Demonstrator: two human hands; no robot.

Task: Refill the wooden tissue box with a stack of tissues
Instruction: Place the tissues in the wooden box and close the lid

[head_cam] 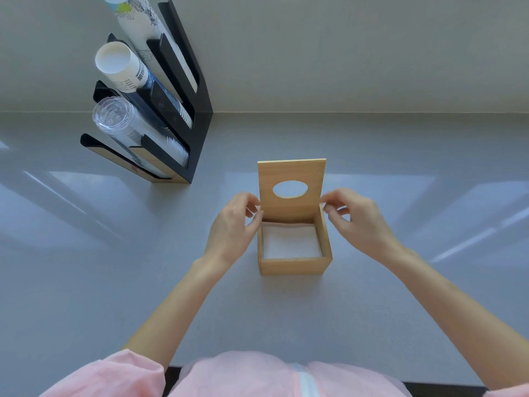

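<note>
Both hands flank wooden tissue box (pixel 294 265); lid (pixel 292 179) upright, tissues (pixel 290 242) flat inside.

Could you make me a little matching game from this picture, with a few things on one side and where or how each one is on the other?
Things:
1. lid
2. tissues
3. clear cups
4. left hand

States:
A. lying inside the wooden box
B. standing up, oval hole showing
C. at the lid's left edge
D. lowest slot of the black rack

Pairs: 1-B, 2-A, 3-D, 4-C
</note>
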